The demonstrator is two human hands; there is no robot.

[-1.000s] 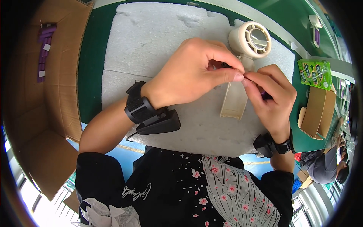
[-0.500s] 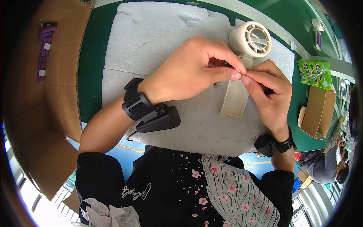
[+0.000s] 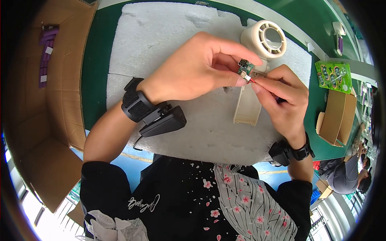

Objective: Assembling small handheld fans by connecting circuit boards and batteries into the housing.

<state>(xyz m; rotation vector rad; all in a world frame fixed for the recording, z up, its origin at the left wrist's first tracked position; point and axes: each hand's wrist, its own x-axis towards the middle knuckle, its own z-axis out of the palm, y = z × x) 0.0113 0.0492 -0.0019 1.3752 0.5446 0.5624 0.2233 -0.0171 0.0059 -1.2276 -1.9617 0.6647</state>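
Note:
My left hand (image 3: 195, 66) holds a small green circuit board (image 3: 243, 64) between thumb and forefinger. A small white plug (image 3: 245, 76) sits at the board's lower edge, with a red wire (image 3: 252, 80) running from it. My right hand (image 3: 287, 92) pinches that wire close to the plug; its other fingers are curled, and a bit of something dark purple shows inside them. Behind the hands lies a cream handheld fan with a round, slotted head (image 3: 260, 39). Below the fingers extends its open handle shell (image 3: 247, 107); the upper part of the shell is partly hidden.
White foam sheet (image 3: 161, 32) covers the green table (image 3: 96, 68). At left stands a large cardboard box (image 3: 68, 104) with purple cylinders (image 3: 47, 50). To the right are a green packet (image 3: 333, 77), a small carton (image 3: 337, 116) and another fan (image 3: 339, 32). A person (image 3: 341, 176) is farther right.
My left fingers have spread apart a little, so the circuit board and white plug now show. Both hands have shifted slightly left, and the fan has moved slightly left and up.

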